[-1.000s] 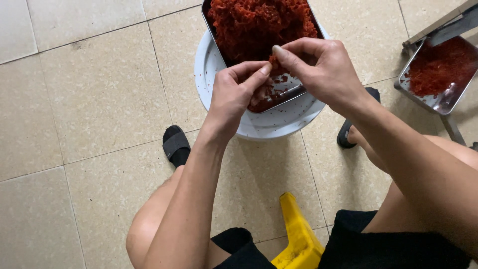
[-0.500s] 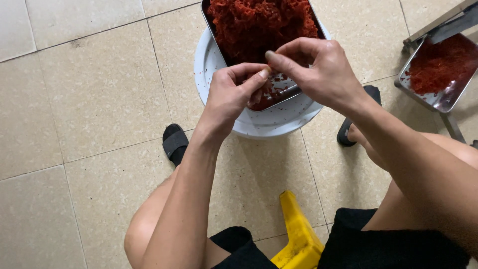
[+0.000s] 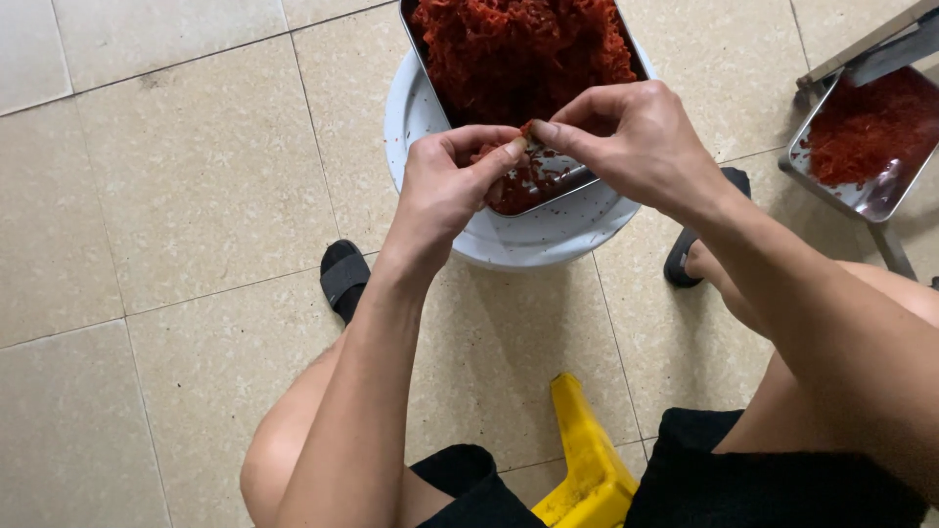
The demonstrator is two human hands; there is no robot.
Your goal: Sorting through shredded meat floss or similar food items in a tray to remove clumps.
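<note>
Seated over a tiled floor point(image 3: 176, 196), a person pinches one small red shred point(image 3: 525, 131) between the fingertips of the left hand point(image 3: 445, 186) and right hand point(image 3: 636, 147), above the near edge of a metal tray point(image 3: 562, 176) heaped with red shreds, resting on a white round tub point(image 3: 528, 240). A second tray point(image 3: 861, 147) sits at right.
</note>
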